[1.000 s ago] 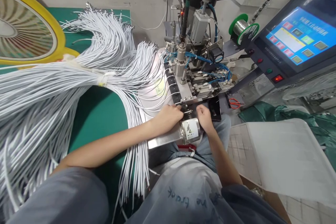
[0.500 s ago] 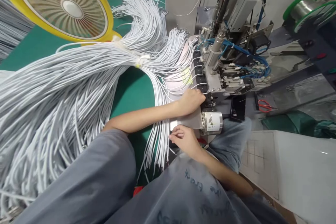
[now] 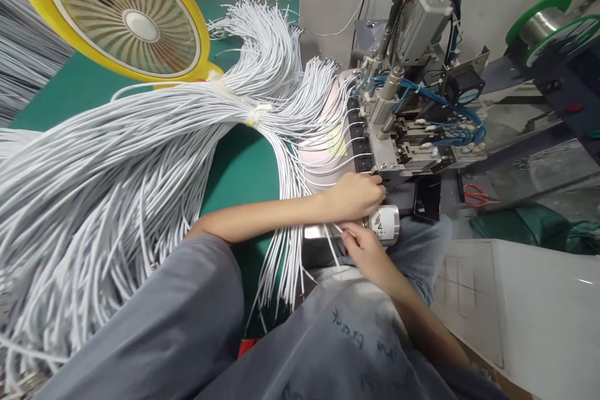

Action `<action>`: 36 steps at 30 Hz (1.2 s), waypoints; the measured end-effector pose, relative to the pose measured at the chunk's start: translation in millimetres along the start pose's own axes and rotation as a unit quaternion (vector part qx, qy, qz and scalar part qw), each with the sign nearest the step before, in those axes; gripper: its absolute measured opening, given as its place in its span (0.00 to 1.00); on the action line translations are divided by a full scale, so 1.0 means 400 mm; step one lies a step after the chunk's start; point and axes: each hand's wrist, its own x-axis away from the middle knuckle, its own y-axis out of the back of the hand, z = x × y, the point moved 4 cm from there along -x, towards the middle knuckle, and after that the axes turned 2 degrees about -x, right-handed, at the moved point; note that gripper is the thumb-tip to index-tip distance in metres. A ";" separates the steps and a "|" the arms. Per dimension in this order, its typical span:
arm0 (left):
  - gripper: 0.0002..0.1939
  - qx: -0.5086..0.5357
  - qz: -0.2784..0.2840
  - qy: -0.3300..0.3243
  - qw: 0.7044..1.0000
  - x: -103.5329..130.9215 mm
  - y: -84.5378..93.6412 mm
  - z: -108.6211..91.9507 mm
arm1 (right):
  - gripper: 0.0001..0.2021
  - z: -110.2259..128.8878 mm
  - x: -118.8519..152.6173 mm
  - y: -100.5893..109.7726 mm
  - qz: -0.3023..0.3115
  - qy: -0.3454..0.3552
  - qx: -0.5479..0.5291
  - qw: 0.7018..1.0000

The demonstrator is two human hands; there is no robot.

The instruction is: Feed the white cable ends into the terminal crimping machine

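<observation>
White cables in a thick bundle, lying across the green counter, gathered by a pale tie; beyond the tie they fan out, some curving toward the wall, others trailing down toward the person. Several run singly over a pink panel with a yellow-green sticker, their ends at a row of black blocks along the machine.

Left hand: at the near corner of the machine, fingers curled, back of hand up; what its grip contains is hidden, cannot tell. Right hand: just below the left, palm inward, grip pinched between thumb and fingers on a single cable beside the trailing ends.

Labelled metal cylinder just beside both hands. Dark phone to its right, red-handled scissors past that. Yellow fan far left, behind the bundle; wire spool with green flanges, upper right
</observation>
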 end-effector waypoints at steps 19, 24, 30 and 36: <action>0.14 0.190 -0.172 -0.060 0.965 -0.004 0.016 0.029 | 0.08 -0.011 -0.089 0.191 -0.299 0.075 -0.275 0.911; 0.12 0.224 -0.234 -0.084 0.942 -0.004 0.028 0.028 | 0.05 0.002 -0.103 0.181 -0.318 0.120 -0.310 0.888; 0.13 0.218 -0.200 -0.080 0.952 -0.009 0.021 0.035 | 0.05 0.028 -0.100 0.229 -0.291 0.155 -0.137 0.934; 0.14 0.146 -0.172 -0.094 0.970 -0.011 0.010 0.034 | 0.08 0.057 -0.095 0.276 -0.201 0.131 0.028 0.970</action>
